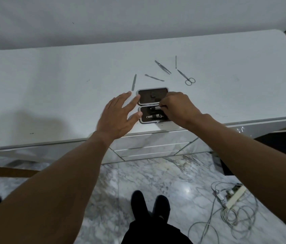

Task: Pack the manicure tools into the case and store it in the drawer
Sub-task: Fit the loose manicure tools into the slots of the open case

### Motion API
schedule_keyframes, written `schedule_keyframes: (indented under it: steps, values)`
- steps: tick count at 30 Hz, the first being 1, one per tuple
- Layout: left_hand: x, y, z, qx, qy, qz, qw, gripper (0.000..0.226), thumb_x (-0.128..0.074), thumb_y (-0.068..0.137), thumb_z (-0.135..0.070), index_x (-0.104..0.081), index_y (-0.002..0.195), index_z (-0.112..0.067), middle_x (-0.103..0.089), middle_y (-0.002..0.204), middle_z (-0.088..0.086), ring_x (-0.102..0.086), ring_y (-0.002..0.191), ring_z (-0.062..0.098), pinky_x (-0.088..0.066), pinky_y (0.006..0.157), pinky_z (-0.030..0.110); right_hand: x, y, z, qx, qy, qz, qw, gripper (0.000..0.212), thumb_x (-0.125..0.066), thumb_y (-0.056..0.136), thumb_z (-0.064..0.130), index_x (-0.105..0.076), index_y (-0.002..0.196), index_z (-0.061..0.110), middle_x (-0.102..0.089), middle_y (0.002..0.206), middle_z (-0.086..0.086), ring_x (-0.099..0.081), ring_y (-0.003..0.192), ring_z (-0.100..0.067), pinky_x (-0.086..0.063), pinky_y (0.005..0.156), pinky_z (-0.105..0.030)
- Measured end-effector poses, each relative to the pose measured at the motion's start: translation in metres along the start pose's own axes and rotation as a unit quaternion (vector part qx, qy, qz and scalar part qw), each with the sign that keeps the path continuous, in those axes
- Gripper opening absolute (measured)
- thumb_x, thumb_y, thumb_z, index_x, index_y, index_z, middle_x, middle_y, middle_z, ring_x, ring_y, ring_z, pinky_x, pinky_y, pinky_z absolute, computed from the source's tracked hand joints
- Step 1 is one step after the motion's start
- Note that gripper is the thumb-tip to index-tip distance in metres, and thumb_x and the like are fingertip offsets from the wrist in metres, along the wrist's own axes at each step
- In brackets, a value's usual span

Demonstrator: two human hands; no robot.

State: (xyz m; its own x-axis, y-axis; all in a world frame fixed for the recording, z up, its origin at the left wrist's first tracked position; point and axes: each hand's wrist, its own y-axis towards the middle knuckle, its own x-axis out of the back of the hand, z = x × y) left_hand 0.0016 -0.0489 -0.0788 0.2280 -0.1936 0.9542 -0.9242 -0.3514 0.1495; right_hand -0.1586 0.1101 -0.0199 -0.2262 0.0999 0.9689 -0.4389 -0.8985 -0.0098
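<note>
The case (153,105) lies open flat on the worktop (50,95), near the front edge. The left hand (119,113) is spread open, fingertips touching the case's left side. The right hand (177,107) pinches a small tool (156,108) inside it. Scissors (186,78), tweezers (163,67) and a file (134,82) lie behind.

Open case (153,106) lying flat near the front edge of the white desk (50,95), dark lining up, a nail clipper (156,117) strapped in its near half. Left hand (119,115) spread flat, fingers (135,100) touching the case's left edge; right hand (177,107) over the right side, pinching a small metal tool (156,108) at the near half. Beyond the case, loose on the desk: nail file (134,82), cuticle pusher (154,77), tweezers (162,67), thin pick (176,62), scissors (186,78); below the front edge, closed drawers (149,148).
</note>
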Motion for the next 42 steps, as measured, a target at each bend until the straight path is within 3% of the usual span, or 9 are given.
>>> schedule_keyframes:
  steps: [3,8,16,20,23,26,33,38,42]
  values:
    - [0.000,0.000,0.001,0.001,-0.001,0.000,1.000,0.059,-0.030,0.097,-0.057,-0.036,0.149,-0.030,-0.037,0.154,0.004,-0.033,0.141,0.024,-0.028,0.115,0.042,0.000,0.004,0.006,-0.002,0.016,0.001,1.000,0.023,-0.051,0.086,0.005,-0.073,0.089,0.004,-0.065,0.096,-0.015,-0.061,0.088,-0.035,-0.033,0.067,-0.028]
    - [-0.001,0.000,0.002,0.000,0.003,0.003,1.000,0.059,-0.029,0.097,-0.058,-0.035,0.149,-0.030,-0.037,0.154,0.005,-0.033,0.141,0.023,-0.028,0.116,0.041,0.000,0.006,0.012,-0.004,0.034,0.007,0.999,0.023,-0.053,0.088,0.009,-0.074,0.096,0.006,-0.066,0.102,-0.014,-0.061,0.093,-0.033,-0.044,0.076,-0.034]
    - [-0.001,0.000,0.001,-0.002,0.007,0.012,1.000,0.059,-0.028,0.098,-0.056,-0.034,0.150,-0.028,-0.036,0.154,0.006,-0.032,0.141,0.025,-0.028,0.115,0.043,0.007,0.006,0.013,-0.011,0.029,0.011,0.999,0.022,-0.055,0.090,0.018,-0.073,0.093,0.007,-0.068,0.099,-0.013,-0.062,0.094,-0.031,-0.046,0.077,-0.034]
    - [0.000,-0.001,0.000,-0.005,0.022,0.022,0.999,0.059,-0.027,0.099,-0.055,-0.033,0.150,-0.028,-0.035,0.155,0.007,-0.032,0.141,0.025,-0.027,0.114,0.043,0.019,0.014,0.007,-0.056,0.022,-0.025,0.998,0.022,-0.052,0.090,0.015,-0.070,0.084,0.004,-0.064,0.086,-0.013,-0.061,0.087,-0.032,-0.042,0.070,-0.032]
    - [0.003,-0.001,-0.001,-0.003,0.020,0.030,0.999,0.059,-0.026,0.098,-0.055,-0.034,0.150,-0.027,-0.035,0.155,0.007,-0.032,0.142,0.025,-0.027,0.114,0.043,0.028,0.028,0.001,-0.109,0.013,-0.045,0.993,0.022,-0.051,0.090,0.011,-0.071,0.092,0.000,-0.069,0.094,-0.018,-0.062,0.090,-0.034,-0.050,0.078,-0.037]
    - [0.004,-0.001,-0.001,-0.003,0.016,0.031,0.999,0.059,-0.027,0.098,-0.056,-0.035,0.149,-0.028,-0.036,0.154,0.007,-0.033,0.141,0.024,-0.028,0.114,0.043,0.033,0.053,-0.009,-0.138,-0.012,-0.034,0.990,0.020,-0.052,0.090,0.006,-0.068,0.098,-0.001,-0.068,0.101,-0.020,-0.063,0.095,-0.037,-0.049,0.080,-0.038]
    - [0.004,0.000,0.000,0.017,-0.010,0.043,0.999,0.059,-0.032,0.097,-0.058,-0.031,0.150,-0.034,-0.032,0.157,0.002,-0.029,0.144,0.020,-0.028,0.116,0.043,0.029,0.112,-0.028,-0.155,-0.023,0.007,0.988,0.015,-0.047,0.088,-0.001,-0.062,0.091,0.000,-0.065,0.101,-0.022,-0.064,0.093,-0.037,-0.035,0.067,-0.030]
    - [0.006,0.003,-0.001,0.015,-0.007,0.043,0.999,0.059,-0.037,0.096,-0.054,-0.033,0.149,-0.031,-0.033,0.156,0.004,-0.030,0.143,0.021,-0.027,0.116,0.041,0.033,0.127,-0.046,-0.188,-0.008,-0.008,0.982,0.016,-0.047,0.087,0.002,-0.060,0.095,-0.002,-0.060,0.108,-0.021,-0.058,0.102,-0.038,-0.045,0.077,-0.037]
    - [0.006,0.004,-0.001,0.014,-0.004,0.039,0.999,0.058,-0.039,0.096,-0.053,-0.035,0.149,-0.029,-0.034,0.156,0.004,-0.031,0.143,0.021,-0.025,0.116,0.038,0.038,0.119,-0.059,-0.221,0.002,0.015,0.975,0.005,-0.051,0.081,0.006,-0.054,0.085,0.005,-0.053,0.095,-0.014,-0.056,0.098,-0.035,-0.042,0.071,-0.034]
